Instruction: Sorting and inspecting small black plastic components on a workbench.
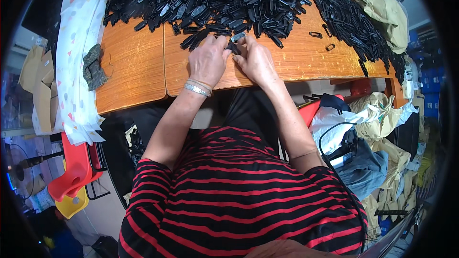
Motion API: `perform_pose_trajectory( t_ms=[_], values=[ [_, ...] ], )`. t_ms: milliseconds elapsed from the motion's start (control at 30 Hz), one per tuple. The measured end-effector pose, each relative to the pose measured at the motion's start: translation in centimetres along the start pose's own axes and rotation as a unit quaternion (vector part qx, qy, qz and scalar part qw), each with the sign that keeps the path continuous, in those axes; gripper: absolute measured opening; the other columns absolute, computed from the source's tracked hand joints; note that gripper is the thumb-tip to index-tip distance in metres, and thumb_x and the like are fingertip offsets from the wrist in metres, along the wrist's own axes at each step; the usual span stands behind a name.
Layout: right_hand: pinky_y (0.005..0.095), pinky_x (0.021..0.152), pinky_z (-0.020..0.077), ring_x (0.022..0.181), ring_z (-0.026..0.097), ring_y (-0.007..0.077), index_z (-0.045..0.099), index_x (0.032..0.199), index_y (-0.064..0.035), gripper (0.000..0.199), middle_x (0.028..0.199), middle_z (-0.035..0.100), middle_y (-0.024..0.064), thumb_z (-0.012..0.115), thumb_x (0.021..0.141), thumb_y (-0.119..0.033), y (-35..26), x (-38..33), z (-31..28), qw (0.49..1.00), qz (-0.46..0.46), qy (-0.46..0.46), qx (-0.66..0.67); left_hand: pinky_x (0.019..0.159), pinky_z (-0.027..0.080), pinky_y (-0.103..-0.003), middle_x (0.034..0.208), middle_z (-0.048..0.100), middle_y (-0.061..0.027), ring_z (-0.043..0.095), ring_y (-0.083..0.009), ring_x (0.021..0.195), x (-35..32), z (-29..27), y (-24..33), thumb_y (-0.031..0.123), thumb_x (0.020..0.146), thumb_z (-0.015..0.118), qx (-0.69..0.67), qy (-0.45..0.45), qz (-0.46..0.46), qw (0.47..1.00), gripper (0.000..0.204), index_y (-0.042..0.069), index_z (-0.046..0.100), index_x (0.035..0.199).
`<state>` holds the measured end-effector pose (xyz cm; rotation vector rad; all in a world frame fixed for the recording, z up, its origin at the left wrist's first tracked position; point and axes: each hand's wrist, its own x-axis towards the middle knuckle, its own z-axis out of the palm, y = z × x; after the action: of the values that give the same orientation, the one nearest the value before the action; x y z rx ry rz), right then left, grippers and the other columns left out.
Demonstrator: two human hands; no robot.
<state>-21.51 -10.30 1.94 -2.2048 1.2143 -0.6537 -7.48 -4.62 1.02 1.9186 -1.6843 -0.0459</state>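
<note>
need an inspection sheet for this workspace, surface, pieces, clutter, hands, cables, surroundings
Surface: wood-grain table, with a seam and pale worn spots.
Work pieces: large heap of black plastic pieces at the far side; second heap at right; a few loose pieces in front of it.
Clutter: knitted dark cloth and white patterned sheet at left; tan bag at far right.
Hands: left hand and right hand meet at a small dark piece; exact grip unclear.
Cables: black cord loops near the right arm.
Surroundings: red chair at left; blue-grey cloth at right.
</note>
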Motion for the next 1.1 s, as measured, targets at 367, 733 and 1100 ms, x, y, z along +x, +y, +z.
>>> perform_pose_trajectory(
  t_ms=[367, 733, 1100],
  values=[
    [0.0208, 0.060, 0.0535, 0.073, 0.068, 0.0131, 0.059, 0.106, 0.0017, 0.020, 0.085, 0.068, 0.0084, 0.067, 0.088, -0.002, 1.3, -1.8, -1.1, 0.870, 0.130, -0.026, 0.475, 0.062, 0.051, -0.032, 0.089, 0.064, -0.0051, 0.062, -0.0206, 0.069, -1.2, 1.3, -1.3, 0.010, 0.083, 0.071, -0.302, 0.020, -0.038, 0.952, 0.023, 0.004, 0.062, 0.104],
    [0.0177, 0.052, 0.0474, 0.065, 0.062, 0.0065, 0.062, 0.110, -0.0013, 0.023, 0.080, 0.069, 0.0034, 0.069, 0.089, -0.009, -0.3, -4.4, 0.7, 0.899, 0.067, 0.048, 0.430, 0.047, 0.032, -0.013, 0.083, 0.061, 0.0035, 0.044, 0.0013, 0.056, -3.2, -0.9, 0.9, 0.013, 0.090, 0.068, -0.675, -0.084, -0.235, 0.694, 0.027, 0.005, 0.061, 0.115],
    [0.0218, 0.058, 0.0535, 0.070, 0.064, 0.0083, 0.061, 0.110, 0.0017, 0.022, 0.085, 0.065, 0.0046, 0.067, 0.088, -0.001, 0.6, -4.5, 1.2, 0.929, 0.002, 0.066, 0.365, 0.048, 0.034, -0.012, 0.093, 0.065, 0.0020, 0.045, 0.0024, 0.059, -3.5, -0.6, 0.8, 0.011, 0.089, 0.069, -0.689, -0.064, -0.225, 0.686, 0.026, 0.007, 0.062, 0.114]
  ],
)
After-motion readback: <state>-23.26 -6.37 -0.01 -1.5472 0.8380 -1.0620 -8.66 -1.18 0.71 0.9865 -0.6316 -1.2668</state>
